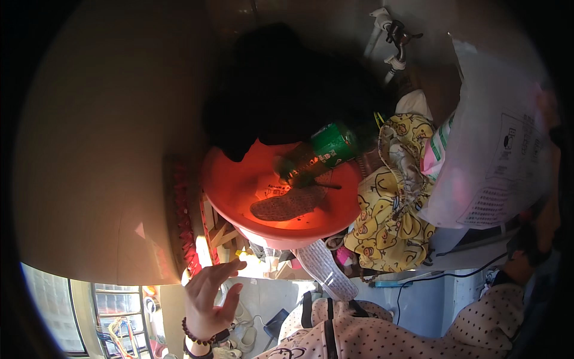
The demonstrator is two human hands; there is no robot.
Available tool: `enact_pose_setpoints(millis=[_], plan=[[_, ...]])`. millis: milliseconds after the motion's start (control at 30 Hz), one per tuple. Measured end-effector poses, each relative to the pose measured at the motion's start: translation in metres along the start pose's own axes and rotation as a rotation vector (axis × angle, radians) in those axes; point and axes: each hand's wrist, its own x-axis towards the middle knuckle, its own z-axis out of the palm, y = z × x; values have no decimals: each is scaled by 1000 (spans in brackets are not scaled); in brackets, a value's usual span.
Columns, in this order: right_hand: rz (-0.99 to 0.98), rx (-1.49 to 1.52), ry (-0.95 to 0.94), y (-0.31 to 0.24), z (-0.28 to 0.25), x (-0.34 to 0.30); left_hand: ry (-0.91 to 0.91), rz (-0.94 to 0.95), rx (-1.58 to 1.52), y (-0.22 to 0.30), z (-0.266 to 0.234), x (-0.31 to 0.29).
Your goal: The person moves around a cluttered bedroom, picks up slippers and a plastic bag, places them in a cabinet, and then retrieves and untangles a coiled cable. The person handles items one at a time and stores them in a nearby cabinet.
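Note:
At the right edge my right hand (545, 110) is closed on the side of a large translucent white plastic bag (508, 161); dark shade hides most of its fingers. My left hand (209, 296), a beaded bracelet on its wrist, is raised in front of the basin, fingers apart, holding nothing. Inside the red plastic basin (224, 188) lie a brown insole (287, 204) and a tilted bottle with a green label (333, 144). A pale woven insole (326, 269) sticks out below the basin's near rim. Yellow duck-print cloth (388, 215) is bunched between basin and bag.
A heap of black cloth (287, 84) overhangs the basin's far side. The wall tap (399, 36) stands at the back right. A pink and green packet (437, 146) is beside the bag. On the left rises a brown panel (107, 149); shoes (242, 329) lie on the floor below.

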Motion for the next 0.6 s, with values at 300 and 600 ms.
enact_pose_setpoints(millis=[300, 600], plan=[[140, -34, 63, 23, -38, -45, -86, 148, 191, 37, 16, 49], [281, -193, -66, 51, -73, -60, -102, 130, 101, 52, 39, 36]])
